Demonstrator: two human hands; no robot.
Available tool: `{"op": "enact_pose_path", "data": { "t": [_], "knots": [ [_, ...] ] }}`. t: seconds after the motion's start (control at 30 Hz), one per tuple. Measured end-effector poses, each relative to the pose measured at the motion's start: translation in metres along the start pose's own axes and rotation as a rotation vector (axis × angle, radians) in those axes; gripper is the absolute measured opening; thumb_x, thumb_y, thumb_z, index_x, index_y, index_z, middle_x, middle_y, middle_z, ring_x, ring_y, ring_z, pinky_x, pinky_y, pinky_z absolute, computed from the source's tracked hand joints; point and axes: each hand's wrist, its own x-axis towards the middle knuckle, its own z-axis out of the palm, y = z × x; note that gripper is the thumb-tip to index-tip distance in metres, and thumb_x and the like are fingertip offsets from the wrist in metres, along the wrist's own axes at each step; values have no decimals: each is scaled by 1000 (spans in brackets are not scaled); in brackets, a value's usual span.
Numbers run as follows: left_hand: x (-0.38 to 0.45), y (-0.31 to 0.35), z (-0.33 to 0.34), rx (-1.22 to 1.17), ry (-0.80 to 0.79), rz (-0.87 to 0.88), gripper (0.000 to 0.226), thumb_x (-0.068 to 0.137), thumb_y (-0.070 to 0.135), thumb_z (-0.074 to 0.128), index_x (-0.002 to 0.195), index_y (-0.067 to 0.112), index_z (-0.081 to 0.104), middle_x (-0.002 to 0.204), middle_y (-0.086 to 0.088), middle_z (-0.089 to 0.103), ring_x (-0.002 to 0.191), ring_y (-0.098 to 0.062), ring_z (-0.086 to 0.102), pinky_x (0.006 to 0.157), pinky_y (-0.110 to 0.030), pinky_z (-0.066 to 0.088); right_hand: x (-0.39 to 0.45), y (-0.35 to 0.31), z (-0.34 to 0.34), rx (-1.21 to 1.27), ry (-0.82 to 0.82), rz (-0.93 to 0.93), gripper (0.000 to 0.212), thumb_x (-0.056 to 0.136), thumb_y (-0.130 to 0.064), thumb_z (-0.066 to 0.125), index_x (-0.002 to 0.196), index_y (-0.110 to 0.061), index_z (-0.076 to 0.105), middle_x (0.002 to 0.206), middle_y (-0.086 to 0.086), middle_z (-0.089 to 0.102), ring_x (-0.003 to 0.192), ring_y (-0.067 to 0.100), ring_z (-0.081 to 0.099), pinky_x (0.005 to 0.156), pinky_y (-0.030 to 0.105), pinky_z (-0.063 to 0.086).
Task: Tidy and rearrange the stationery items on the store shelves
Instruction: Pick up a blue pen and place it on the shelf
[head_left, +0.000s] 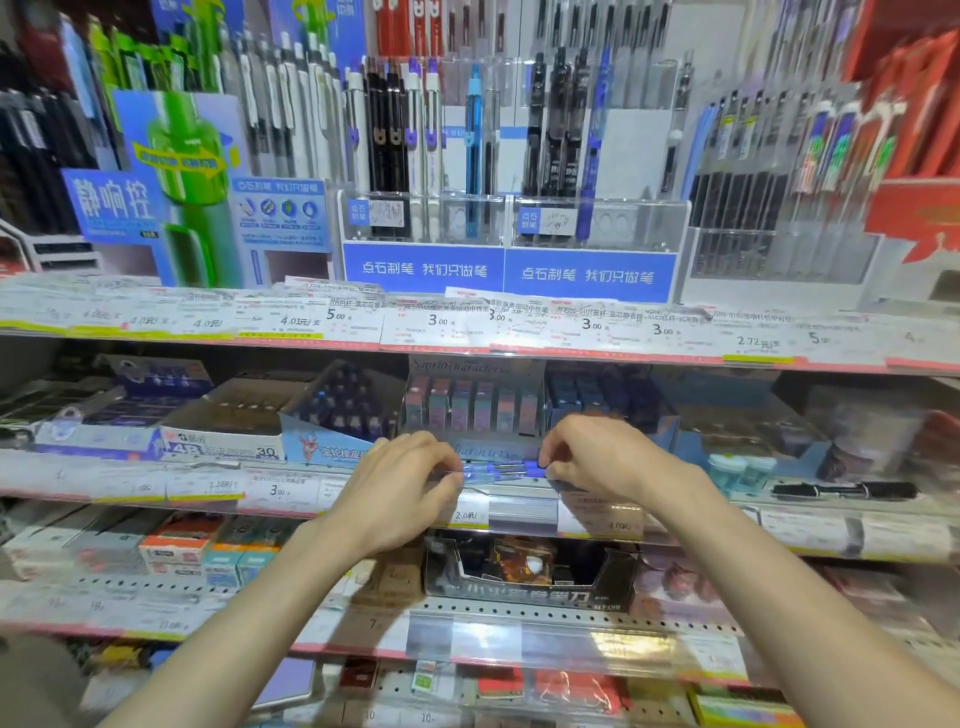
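A few clear-barrelled pens (501, 470) with blue caps lay level — the left hand (400, 483) pinched one end, the right hand (597, 460) the capped end.

Blue-and-clear pens (501, 472), a small bundle, lying level and crosswise in front of the middle shelf's (156, 491) front edge. Clear barrels, blue caps at the right end. Pinched at the left end by left hand (402, 486), at the capped right end by right hand (597, 457). Exact count blurred.
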Motion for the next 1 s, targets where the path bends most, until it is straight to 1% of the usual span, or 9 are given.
{"op": "enact_pose_path", "data": {
  "t": [0.13,0.3,0.43,0.57,0.67,0.77,0.87,0.93,1.0],
  "knots": [
    [1,0,-1,-27,-15,-24,21,95,43,51,102,32,68,103,16,62,97,-6,56,91,-35,42,3,1,-3,25,-35,-4,8,88,-27,68,91,-23,75,91,-8,73,84,14,65,79,31,54],
    [2,-2,1,-53,-33,-38,23,96,44,50,103,33,69,105,15,62,102,-6,56,95,-38,43,2,3,-4,57,-57,-31,11,89,-31,70,92,-22,75,89,-9,73,82,10,66,81,31,56],
    [1,-2,3,-48,-28,-46,28,97,47,47,110,34,68,107,15,61,104,-4,52,94,-34,39,-1,1,-4,43,-62,-62,16,92,-32,65,101,-23,75,95,-8,74,84,12,66,81,32,55],
    [2,-2,3,-124,16,-70,20,96,48,49,105,35,61,93,16,55,92,-6,50,83,-28,40,-8,0,-9,-16,53,-107,22,98,-31,56,110,-21,72,109,-5,70,93,19,65,78,31,50],
    [1,-2,0,-262,74,-74,13,96,46,52,100,36,59,96,19,60,97,-2,53,85,-27,46,-16,-1,-9,-16,172,-140,24,100,-32,52,111,-21,70,111,-4,67,98,21,63,81,34,49],
    [-7,2,-8,-415,141,-97,7,95,41,58,98,36,63,95,19,64,91,-4,57,81,-27,49,-27,-4,-3,32,274,-152,25,100,-34,52,117,-24,68,109,-9,68,99,12,60,84,27,44],
    [-21,10,-20,-609,161,-160,6,93,36,64,97,36,67,90,9,67,79,-10,63,74,-34,55,-42,-9,2,112,345,-171,23,99,-34,54,117,-27,66,100,-20,59,97,5,53,88,23,42],
    [-30,16,-30,-714,175,-177,7,91,34,67,97,35,70,87,6,67,75,-12,64,72,-38,57,-54,-14,2,170,373,-189,21,98,-33,56,116,-30,65,94,-27,52,91,-1,50,83,18,39],
    [-34,21,-41,-735,218,-160,7,90,33,68,96,35,71,89,10,68,81,-11,64,76,-32,54,-66,-19,-4,226,400,-210,19,97,-33,57,114,-31,66,91,-26,52,88,-3,52,78,14,37]
  ]
}}
